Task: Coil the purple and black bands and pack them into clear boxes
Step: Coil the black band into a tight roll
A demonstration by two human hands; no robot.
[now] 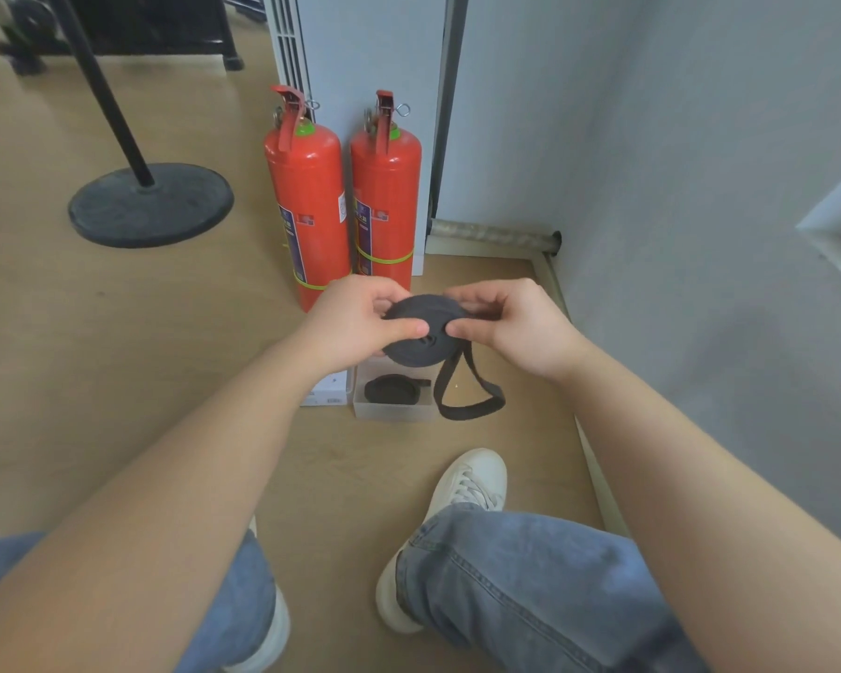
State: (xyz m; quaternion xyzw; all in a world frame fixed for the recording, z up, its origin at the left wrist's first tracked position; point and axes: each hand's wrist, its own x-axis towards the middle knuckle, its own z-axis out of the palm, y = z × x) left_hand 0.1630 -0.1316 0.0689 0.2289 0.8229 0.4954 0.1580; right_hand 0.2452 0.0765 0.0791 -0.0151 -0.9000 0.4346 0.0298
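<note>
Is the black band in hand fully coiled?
Not yet. Both hands hold the coil, the left hand and right hand, but a loose loop hangs below it.

Black band (423, 335) — flat coil, tail looping down; second black coil (390, 390) inside clear box (393, 411) below.

Place: corner of an office or workroom.
Floor: tan wood-look flooring (117, 332).
Walls: plain grey partition panels (651, 162).
Safety gear: two red cylinder fire extinguishers (307, 206).
Equipment: black round-based metal stand (151, 204).
</note>
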